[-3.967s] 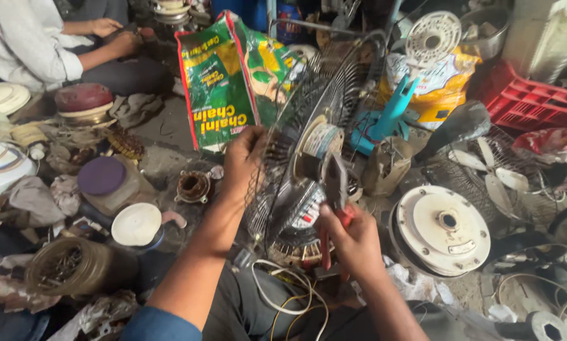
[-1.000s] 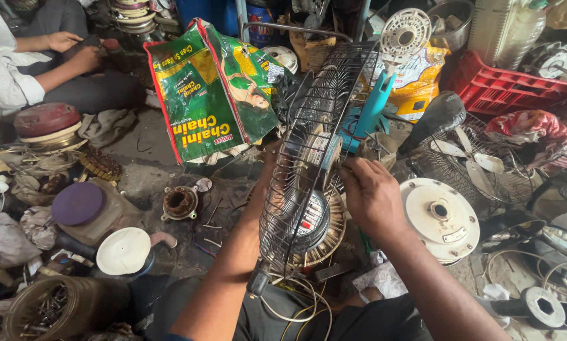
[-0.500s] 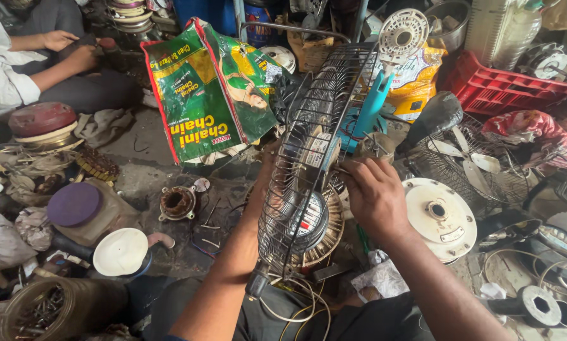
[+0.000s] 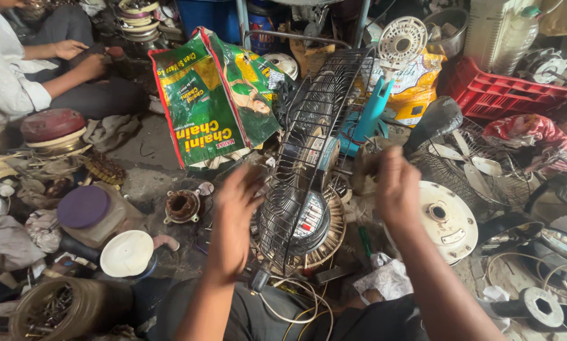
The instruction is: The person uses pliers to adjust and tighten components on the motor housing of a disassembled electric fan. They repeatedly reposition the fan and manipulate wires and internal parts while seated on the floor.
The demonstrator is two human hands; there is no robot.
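A black wire fan guard (image 4: 302,136) stands tilted on the floor in front of me, with the fan's motor (image 4: 317,159) and a copper-wound stator (image 4: 329,235) showing through its bars. My left hand (image 4: 236,211) is blurred with motion just left of the guard. Its fingers are spread and it holds nothing. On the right of the guard, behind the motor, my right hand (image 4: 396,188) is closed around a dull brown part (image 4: 364,165). Blur hides what that part is. White and yellow wires (image 4: 299,309) trail down to my lap.
A person in a white shirt (image 4: 12,76) sits at the upper left. A green printed sack (image 4: 211,104), a teal fan stand (image 4: 375,107), a red crate (image 4: 501,95), a white round motor cover (image 4: 451,222), another guard with blades (image 4: 466,165) and scattered parts crowd the floor.
My left hand has let go of the guard and swung out to the left. My right hand has pulled back to the right of the motor, now with a brown part in it.
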